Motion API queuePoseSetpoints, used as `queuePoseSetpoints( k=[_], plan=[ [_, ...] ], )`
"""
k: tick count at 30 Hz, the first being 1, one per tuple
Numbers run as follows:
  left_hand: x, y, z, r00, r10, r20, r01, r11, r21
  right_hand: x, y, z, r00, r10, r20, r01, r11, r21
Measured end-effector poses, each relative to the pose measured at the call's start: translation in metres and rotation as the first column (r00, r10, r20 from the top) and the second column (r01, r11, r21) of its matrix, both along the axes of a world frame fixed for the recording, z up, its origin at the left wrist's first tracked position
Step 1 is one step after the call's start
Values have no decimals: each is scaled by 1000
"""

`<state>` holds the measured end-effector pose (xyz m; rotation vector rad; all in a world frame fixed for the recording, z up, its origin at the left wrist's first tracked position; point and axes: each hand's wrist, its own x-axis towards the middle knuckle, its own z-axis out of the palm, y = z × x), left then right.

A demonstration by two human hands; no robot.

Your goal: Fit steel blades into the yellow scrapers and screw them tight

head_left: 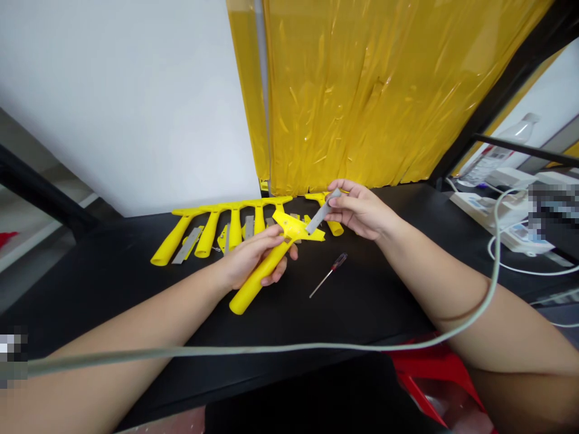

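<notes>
My left hand (260,256) is closed around a yellow scraper handle (262,280), tilted with its wide head up and to the right. In my right hand (359,208) I pinch a flat grey metal blade (322,212). The blade's lower end overlaps the yellow head; whether they touch I cannot tell. A small screwdriver (328,275) with a dark red, see-through grip lies on the black table below my right hand. Behind my left hand stand several more yellow handles (208,235) in a row, with grey blades (187,246) and yellow plates between them.
The black table (113,265) backs onto a white panel (136,102) and a yellow plastic curtain (362,90). A pale cable (289,347) crosses in front of both forearms. At the right are white power strips (520,235) and a clear bottle (495,154). A red stool (438,374) sits below the edge.
</notes>
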<state>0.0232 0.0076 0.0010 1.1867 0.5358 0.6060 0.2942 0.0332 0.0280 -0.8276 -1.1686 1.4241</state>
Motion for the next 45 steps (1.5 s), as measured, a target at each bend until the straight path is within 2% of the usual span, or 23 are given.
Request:
queuePoseSetpoints(
  k=[2, 5, 7, 9, 10, 11, 13, 15, 16, 17, 23, 26, 32, 41, 43, 45],
  plan=[
    [0, 0, 2, 999, -2, 36, 3, 1000, -11, 0, 0, 3, 1000, -15, -14, 15, 1000, -14],
    [-1, 1, 5, 996, 70, 49, -72, 997, 32, 1, -1, 6, 1000, -31, 3, 31, 999, -10],
    [-1, 1, 8, 989, 145, 16, -146, 979, 140, 1, -1, 5, 999, -34, 24, 34, 999, -1],
    [-3, 0, 11, 972, 227, -55, -197, 922, 333, 1, -1, 3, 999, -27, 42, 26, 1000, 12],
    [-5, 0, 12, 955, 279, -101, -204, 865, 458, 0, -1, 2, 999, -17, 50, 17, 1000, 16],
    [-6, -1, 14, 931, 334, -146, -188, 783, 593, 0, -2, 1, 998, -4, 55, 3, 1000, 16],
    [-8, -3, 16, 881, 430, -198, -87, 558, 825, -2, -3, 0, 998, 32, 58, -32, 999, 9],
    [-10, -6, 17, 845, 488, -219, 42, 347, 937, -5, -6, 0, 995, 72, 61, -72, 997, -7],
    [-10, -7, 17, 834, 500, -233, 97, 282, 954, -6, -7, 0, 994, 90, 67, -89, 996, -19],
    [-10, -8, 16, 823, 509, -252, 141, 247, 959, -8, -8, 0, 992, 105, 74, -103, 994, -32],
    [-6, -15, 10, 751, 588, -301, 253, 165, 953, -20, -11, -8, 975, 146, 167, -138, 989, -56],
    [-6, -17, 9, 737, 599, -314, 291, 139, 947, -23, -10, -14, 967, 145, 210, -141, 989, -36],
    [-6, -16, 7, 692, 631, -350, 412, 52, 910, -28, -10, -18, 961, 141, 238, -137, 990, -36],
    [-4, -17, 2, 639, 667, -383, 512, 3, 859, -30, -13, -18, 924, 214, 318, -201, 977, -74],
    [-5, -16, 1, 639, 673, -373, 510, -8, 860, -26, -11, -17, 908, 200, 368, -200, 979, -38],
    [-6, -14, 1, 643, 677, -358, 494, -9, 870, -19, -6, -15, 866, 80, 494, -141, 986, 87]
  ],
)
